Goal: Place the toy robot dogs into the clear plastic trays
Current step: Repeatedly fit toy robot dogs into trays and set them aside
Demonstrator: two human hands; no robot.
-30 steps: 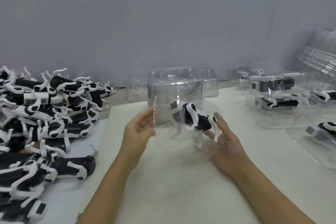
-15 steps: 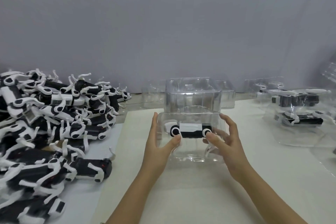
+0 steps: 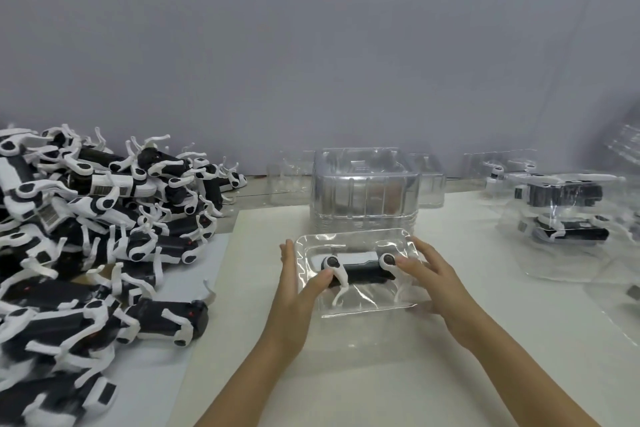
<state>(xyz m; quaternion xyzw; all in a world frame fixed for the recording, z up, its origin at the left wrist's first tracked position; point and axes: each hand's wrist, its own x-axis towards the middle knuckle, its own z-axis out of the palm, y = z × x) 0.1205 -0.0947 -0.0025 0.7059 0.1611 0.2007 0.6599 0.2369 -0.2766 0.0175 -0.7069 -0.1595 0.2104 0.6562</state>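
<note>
Lying in a clear tray (image 3: 367, 303) on the tabletop (image 3: 381, 374), toy robot dog (image 3: 360, 263) touched at either end by left hand (image 3: 294, 298) and right hand (image 3: 436, 277), fingers extended.

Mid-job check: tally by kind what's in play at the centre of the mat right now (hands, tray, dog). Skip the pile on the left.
hands: 2 (left hand, right hand)
clear tray: 1
toy dog lying in it: 1
Total: 4
</note>
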